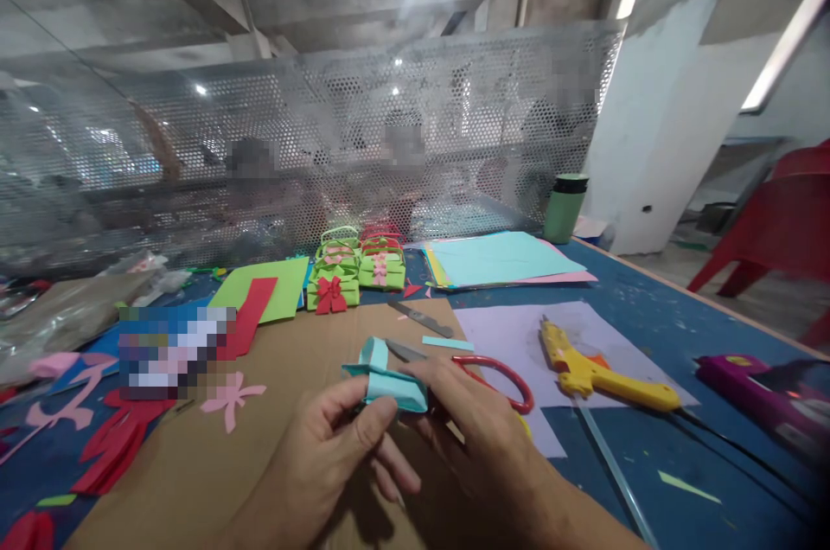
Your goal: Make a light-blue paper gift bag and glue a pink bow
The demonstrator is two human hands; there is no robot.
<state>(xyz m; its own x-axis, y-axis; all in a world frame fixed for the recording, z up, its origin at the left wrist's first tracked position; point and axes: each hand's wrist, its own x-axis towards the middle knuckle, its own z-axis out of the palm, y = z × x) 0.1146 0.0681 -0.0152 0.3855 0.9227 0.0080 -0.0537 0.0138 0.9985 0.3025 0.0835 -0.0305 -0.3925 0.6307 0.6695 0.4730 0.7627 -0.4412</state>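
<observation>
Paper [397,393] (folded, blue) sits between the fingers [374,426]

Turquoise piece [400,389], folded, curved flap [374,353] upright, held

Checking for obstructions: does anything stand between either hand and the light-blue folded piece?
Nothing visible does: the left hand and right hand both touch the folded piece. Red-handled scissors show behind the right hand.

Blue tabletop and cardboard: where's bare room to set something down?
Bare cardboard: between the pink bow cutout and the left hand. Bare blue tabletop: right of the lilac sheet, between the paper stack and the purple glue gun. Crowded: the left side, with red cutouts, and around the right hand, by the red-handled scissors.
</observation>
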